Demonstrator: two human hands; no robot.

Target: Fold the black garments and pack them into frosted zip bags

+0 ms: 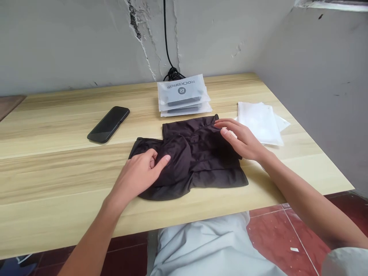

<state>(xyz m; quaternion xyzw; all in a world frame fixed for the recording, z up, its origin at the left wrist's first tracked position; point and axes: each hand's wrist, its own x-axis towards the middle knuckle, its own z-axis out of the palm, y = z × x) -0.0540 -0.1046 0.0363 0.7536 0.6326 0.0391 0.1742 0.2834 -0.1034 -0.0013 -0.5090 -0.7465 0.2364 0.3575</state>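
The dark cloth garment (201,161) is pressed by a curled left grip (140,172) and a spread right grip (243,140); its folds may shift if dragged across the surface (57,180).

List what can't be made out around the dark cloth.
Head view only:
- Dark cloth: its full outline, hidden by its own folds and the left hand and right hand.
- Stacked packets: lower packets' print, covered by the top packet.
- Black cable: its end, hidden behind the packets.
- White sheets: any contents, too pale to tell.
- Brown board: cut off by the left edge.
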